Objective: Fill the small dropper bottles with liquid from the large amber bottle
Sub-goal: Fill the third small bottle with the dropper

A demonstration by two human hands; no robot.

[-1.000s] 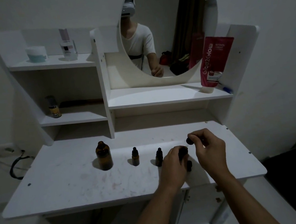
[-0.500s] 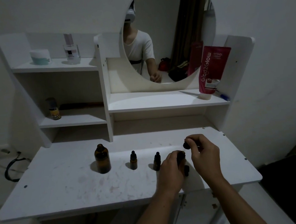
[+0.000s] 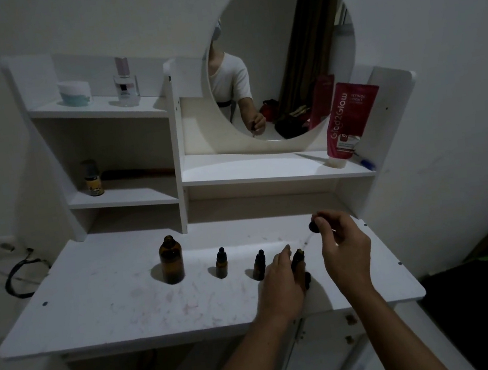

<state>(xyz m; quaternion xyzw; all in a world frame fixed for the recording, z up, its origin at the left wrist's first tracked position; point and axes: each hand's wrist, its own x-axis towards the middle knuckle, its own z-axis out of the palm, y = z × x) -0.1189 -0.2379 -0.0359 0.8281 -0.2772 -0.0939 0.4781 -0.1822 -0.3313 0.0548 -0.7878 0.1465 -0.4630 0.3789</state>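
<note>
- Vanity table (image 3: 99,322): white top with faint pink smears; all the task's bottles stand on it in a row running left to right, in front of the shelf unit.
- Large amber bottle (image 3: 171,261): leftmost in the row, upright, no cap visible on its open neck. Judged to be glass, hence rigid, smooth and breakable, and the heaviest item here; best taken round the straight body, not the narrow neck. Its fill level cannot be read in the dim light.
- Left hand (image 3: 284,285): fingers curled round the third small bottle (image 3: 297,259), steadying it upright on the table at the right end of the row.
- Right hand (image 3: 345,246): raised just right of that bottle, thumb and fingertips pinching the black dropper cap (image 3: 315,225), whose thin pipette slants down toward the bottle's mouth; the tip looks clear of the neck, though this is hard to confirm.
- First capped dropper bottle (image 3: 221,264) and second capped dropper bottle (image 3: 259,266): upright between the large bottle and the left hand, apart from each other. Judged light and easily tipped; each should be held at the body while the cap is turned by its ribbed collar.
- Pipette: probably thin glass, fragile, to be handled by the bulb only.
</note>
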